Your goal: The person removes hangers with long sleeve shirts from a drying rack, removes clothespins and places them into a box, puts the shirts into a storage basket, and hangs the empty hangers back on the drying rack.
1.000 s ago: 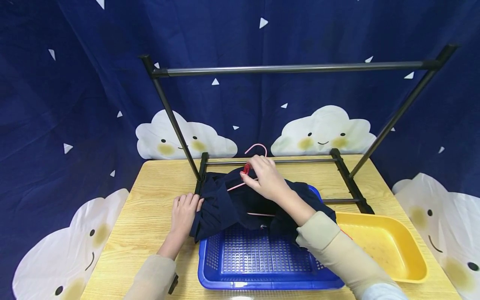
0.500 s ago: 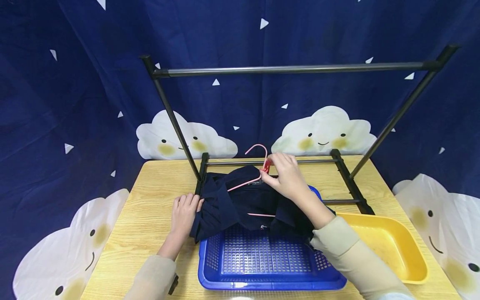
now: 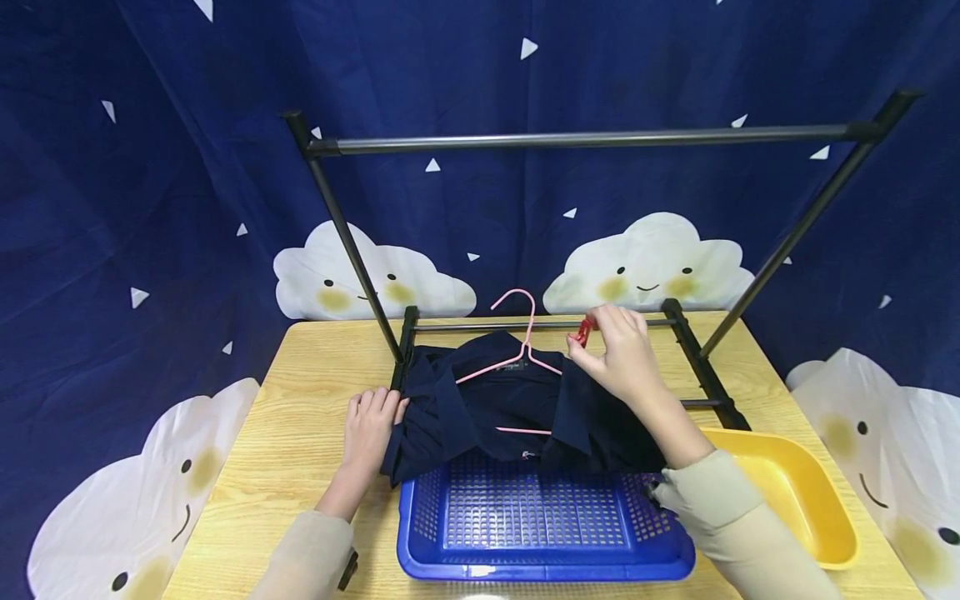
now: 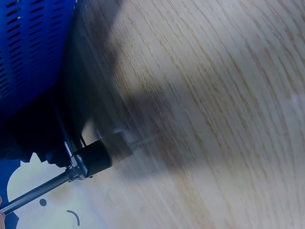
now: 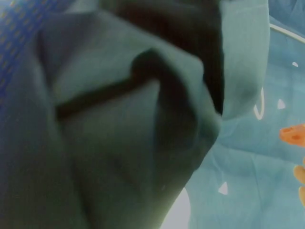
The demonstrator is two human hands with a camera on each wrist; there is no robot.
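Navy collared shirt (image 3: 465, 454) is what we see under the hands, lying face up across the far part of the blue plastic basket (image 3: 540, 572), with its left end reaching past the rim. Inside it sits a pink hanger (image 3: 527, 342), its hook standing clear above the collar and its lower bar showing in the neck opening.

We judge the cloth light, soft and floppy — easy to crease, hard to harm, and without a shape of its own. The hanger looks thin, smooth and fairly stiff, so we would take hold at the neck just below the hook, where the load should balance and the shoulders are less likely to slide.

Our right hand (image 3: 624, 354) pinches a red clothes peg (image 3: 581, 333) between thumb and fingers, apart from the hanger and to the right of its hook. That peg looks small, hard and light, best held by its sides. Our left hand (image 3: 369, 429) rests at the shirt's left edge; we cannot tell whether its fingers grip the fabric.

As for writing, a dark neck label (image 3: 513, 367) carries pale marks too small for us to read, and a small light emblem (image 3: 527, 455) sits on the chest — also illegible. We find no readable brand.
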